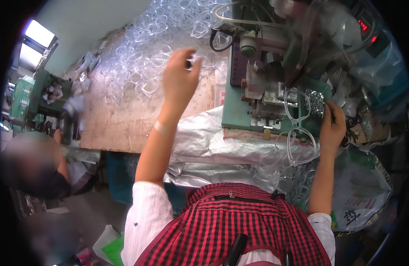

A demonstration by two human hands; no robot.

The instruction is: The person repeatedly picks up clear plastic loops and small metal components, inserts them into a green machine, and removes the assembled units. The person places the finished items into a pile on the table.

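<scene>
Blurred by motion, my left hand (181,75) is raised over the table, beside a heap of clear plastic eyeglass frames (144,66). Its thumb and fingers are apart, and nothing shows between them. On the right, my right hand (334,128) is at the side of a green bench machine (234,108). Its fingers are curled, with the fingertips at a pile of small shiny metal pieces (314,103); what they pinch is too small to make out. Left of this hand, one clear eyeglass frame (297,120) stands endwise at the machine's front, its lower rim over the table edge.
Silver sheeting (198,137) covers the front edge of the wooden table (120,126). Hoses and a cable (220,42) run about the machine. A large plastic bag (362,190) hangs at the lower right. Another person (40,164) sits at the left near a second green machine (47,97).
</scene>
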